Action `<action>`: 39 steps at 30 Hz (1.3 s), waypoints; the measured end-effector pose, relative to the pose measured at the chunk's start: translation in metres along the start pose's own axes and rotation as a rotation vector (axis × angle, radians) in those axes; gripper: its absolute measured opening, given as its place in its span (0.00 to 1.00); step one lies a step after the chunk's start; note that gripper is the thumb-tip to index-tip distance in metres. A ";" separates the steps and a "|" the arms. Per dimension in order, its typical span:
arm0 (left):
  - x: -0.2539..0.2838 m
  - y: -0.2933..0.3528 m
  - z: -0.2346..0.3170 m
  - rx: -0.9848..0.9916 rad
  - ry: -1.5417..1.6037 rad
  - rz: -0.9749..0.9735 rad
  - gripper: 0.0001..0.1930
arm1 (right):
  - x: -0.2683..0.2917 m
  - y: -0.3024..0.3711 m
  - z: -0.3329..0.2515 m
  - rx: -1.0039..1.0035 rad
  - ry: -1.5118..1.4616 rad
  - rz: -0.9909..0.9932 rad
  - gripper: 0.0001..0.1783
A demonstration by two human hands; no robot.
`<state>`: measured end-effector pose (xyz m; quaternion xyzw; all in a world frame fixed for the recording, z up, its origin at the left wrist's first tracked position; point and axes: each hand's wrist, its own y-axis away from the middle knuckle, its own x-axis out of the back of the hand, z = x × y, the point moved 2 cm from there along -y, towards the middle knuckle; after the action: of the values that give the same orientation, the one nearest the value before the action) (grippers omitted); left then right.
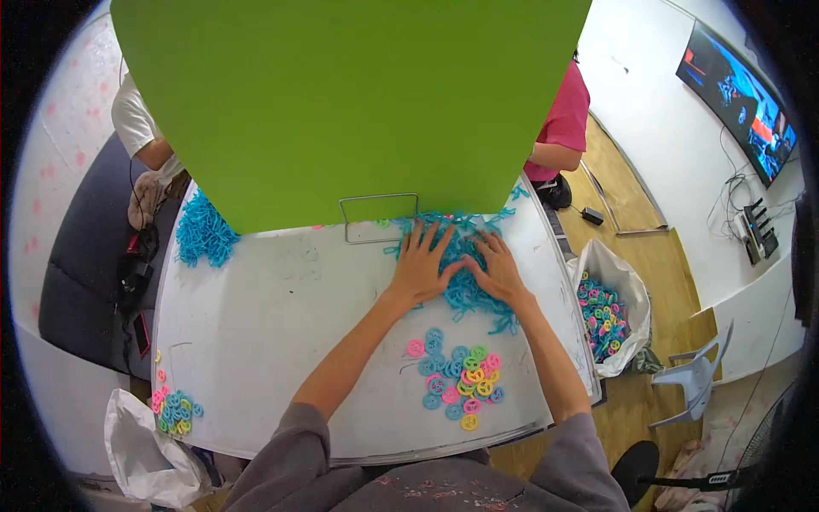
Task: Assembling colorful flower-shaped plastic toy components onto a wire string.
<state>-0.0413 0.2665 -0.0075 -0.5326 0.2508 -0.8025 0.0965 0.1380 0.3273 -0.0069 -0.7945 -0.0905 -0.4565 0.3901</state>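
Both my hands lie on a heap of blue plastic strips (465, 290) near the foot of a green upright board. My left hand (420, 266) is flat with its fingers spread over the heap's left side. On the right side of the heap rests my right hand (497, 270), its fingers stretched out too. The two thumbs nearly meet over the strips. Between my forearms, closer to me, lies a loose group of round plastic pieces (437, 386) in blue, pink, yellow and green.
The green board (367, 111) stands across the white table (281, 341), a wire frame (380, 241) at its foot. Another blue heap (205, 230) lies far left. Round pieces (177, 411) sit at the near left corner. A filled white sack (627, 299) stands right; two people sit behind the board.
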 end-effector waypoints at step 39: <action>0.001 -0.015 -0.011 -0.104 -0.039 -0.058 0.21 | 0.068 -0.018 -0.008 -0.187 -0.180 0.273 0.09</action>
<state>-0.0501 0.2818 -0.0021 -0.5597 0.2749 -0.7801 0.0503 0.1620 0.3196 0.0590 -0.8698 0.0265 -0.3328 0.3634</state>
